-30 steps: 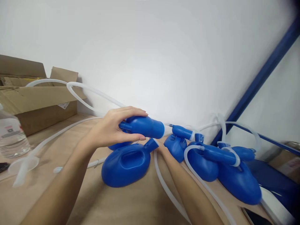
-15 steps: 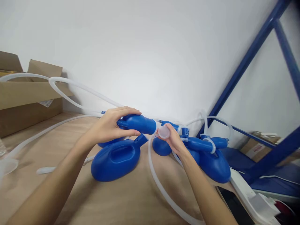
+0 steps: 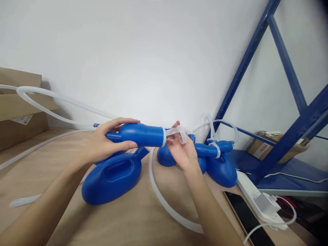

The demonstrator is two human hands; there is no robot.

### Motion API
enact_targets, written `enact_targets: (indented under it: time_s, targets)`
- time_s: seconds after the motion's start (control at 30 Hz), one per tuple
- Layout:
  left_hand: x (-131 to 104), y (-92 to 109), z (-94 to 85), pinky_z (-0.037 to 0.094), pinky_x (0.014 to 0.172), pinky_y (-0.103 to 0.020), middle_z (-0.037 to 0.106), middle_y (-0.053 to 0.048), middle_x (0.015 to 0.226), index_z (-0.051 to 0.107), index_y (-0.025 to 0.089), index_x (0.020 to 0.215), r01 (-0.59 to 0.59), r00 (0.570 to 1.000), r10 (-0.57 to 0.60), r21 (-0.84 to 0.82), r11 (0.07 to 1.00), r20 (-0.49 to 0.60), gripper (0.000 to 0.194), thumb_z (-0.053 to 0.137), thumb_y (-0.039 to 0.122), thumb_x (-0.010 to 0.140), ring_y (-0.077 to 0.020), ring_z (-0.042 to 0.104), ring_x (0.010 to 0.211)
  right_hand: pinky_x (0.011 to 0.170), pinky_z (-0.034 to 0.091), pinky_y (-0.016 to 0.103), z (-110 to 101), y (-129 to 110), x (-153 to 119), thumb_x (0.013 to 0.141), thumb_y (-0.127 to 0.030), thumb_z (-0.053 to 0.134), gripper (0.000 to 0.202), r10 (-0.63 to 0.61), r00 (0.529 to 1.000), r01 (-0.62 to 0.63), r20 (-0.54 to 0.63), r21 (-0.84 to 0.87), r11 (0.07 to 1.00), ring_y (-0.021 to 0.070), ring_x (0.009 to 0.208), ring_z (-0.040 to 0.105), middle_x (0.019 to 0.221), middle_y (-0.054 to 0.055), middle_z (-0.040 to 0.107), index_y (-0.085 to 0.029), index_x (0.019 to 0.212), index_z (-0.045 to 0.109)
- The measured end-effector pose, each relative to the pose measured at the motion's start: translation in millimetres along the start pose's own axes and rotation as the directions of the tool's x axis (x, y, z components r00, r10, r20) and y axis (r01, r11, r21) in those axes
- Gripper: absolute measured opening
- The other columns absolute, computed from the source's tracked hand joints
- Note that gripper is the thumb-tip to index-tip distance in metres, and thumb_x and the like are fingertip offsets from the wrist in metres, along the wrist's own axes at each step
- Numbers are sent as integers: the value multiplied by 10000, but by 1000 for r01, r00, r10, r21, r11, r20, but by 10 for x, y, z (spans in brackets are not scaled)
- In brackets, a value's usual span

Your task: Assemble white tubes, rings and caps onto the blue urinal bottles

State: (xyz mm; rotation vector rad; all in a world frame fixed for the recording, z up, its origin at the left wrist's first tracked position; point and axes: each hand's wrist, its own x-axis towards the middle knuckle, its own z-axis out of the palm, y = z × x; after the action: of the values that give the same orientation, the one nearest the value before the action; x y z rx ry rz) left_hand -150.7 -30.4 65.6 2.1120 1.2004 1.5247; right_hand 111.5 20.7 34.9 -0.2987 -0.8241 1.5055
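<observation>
Here's the head view, and the left hand (image 3: 109, 138) has the blue tube (image 3: 143, 135) wrapped, fingers over the top, thumb along the near side. The tube lies roughly level, its white-ringed mouth pointing right. From that ring a clear strap (image 3: 171, 131) runs across to a clear cap (image 3: 182, 135) at the right hand (image 3: 182, 152), palm turned up, fingers curled around the ring and cap; whether they pinch the cap or just touch it, I can't tell. The cap sits just beside the mouth, not on it.

Down in front, a blue bottle (image 3: 112, 179) lies on the table (image 3: 123, 222), a white hose (image 3: 164, 201) curving past it to the right forearm. Further right, more blue bottles (image 3: 222, 172) crowd together, near a phone (image 3: 246, 213) and a power strip (image 3: 252, 194).
</observation>
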Motion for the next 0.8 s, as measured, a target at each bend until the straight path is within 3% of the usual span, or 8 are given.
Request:
enact_targets:
  time_s: [0.1, 0.2, 0.27, 0.33, 0.47, 0.57, 0.67, 0.8]
  targets:
    - [-1, -27, 38, 636, 785, -264, 732, -56, 1280, 718, 277, 1212, -1, 1000, 1, 11, 1000, -9, 685, 873, 626, 642, -215, 720, 1013, 645, 522, 273, -50, 47, 19, 939, -236, 530, 188, -42, 998, 41, 43, 29, 999, 158, 872, 629, 1133, 9, 710, -280, 981, 708]
    - [-16, -18, 107, 623, 745, -228, 736, -38, 1276, 720, 296, 1207, 0, 1000, 1, 28, 1000, -18, 683, 867, 646, 639, -198, 725, 980, 730, 524, 303, -56, 156, 38, 889, -274, 605, 71, -81, 996, 81, -40, 19, 997, 179, 895, 639, 986, -1, 716, -265, 910, 672]
    - [-35, 12, 169, 620, 755, -214, 752, -20, 1235, 725, 309, 1198, -7, 1000, 8, 22, 1000, -18, 673, 860, 660, 640, -183, 731, 957, 757, 513, 291, -33, 257, 34, 849, -283, 655, 49, -153, 986, 149, -62, -73, 986, 171, 866, 636, 888, -10, 693, -241, 870, 640]
    - [-54, 49, 230, 622, 770, -210, 766, -13, 1190, 734, 308, 1182, -33, 999, 32, -6, 999, -9, 663, 858, 667, 638, -177, 737, 950, 763, 498, 269, 2, 350, 8, 840, -288, 668, 89, -248, 969, 240, -8, -217, 946, 154, 849, 627, 895, -14, 684, -225, 850, 605]
    - [-74, 82, 282, 638, 825, -230, 757, -23, 1219, 733, 303, 1183, -90, 996, 91, -28, 996, 21, 655, 868, 645, 641, -194, 742, 1027, 783, 498, 268, 66, 386, -73, 937, -394, 635, 167, -362, 928, 365, 88, -407, 837, 143, 852, 632, 956, -13, 679, -241, 989, 592]
    - [-74, 63, 270, 638, 991, -308, 739, -38, 1267, 719, 306, 1208, -144, 988, 144, -15, 990, 59, 644, 878, 602, 658, -229, 716, 1161, 811, 516, 291, 117, 285, -127, 978, -449, 611, 226, -337, 933, 355, 122, -450, 819, 151, 860, 655, 932, -4, 683, -244, 1072, 615]
    - [-79, 59, 257, 604, 1110, -380, 697, -55, 1351, 702, 322, 1229, -245, 964, 249, -45, 968, 97, 612, 882, 542, 688, -255, 661, 1288, 915, 533, 337, 195, 171, -186, 967, -414, 641, 230, -277, 954, 301, 117, -370, 879, 177, 969, 694, 972, 1, 718, -262, 1138, 619]
    - [-108, 100, 265, 586, 1146, -404, 639, -45, 1433, 667, 356, 1281, -352, 928, 346, 19, 936, 140, 569, 846, 481, 755, -256, 606, 1368, 1111, 474, 446, 318, 52, -294, 991, -495, 581, 298, -221, 958, 264, 180, -266, 927, 224, 1201, 657, 1199, 43, 734, -277, 1192, 614]
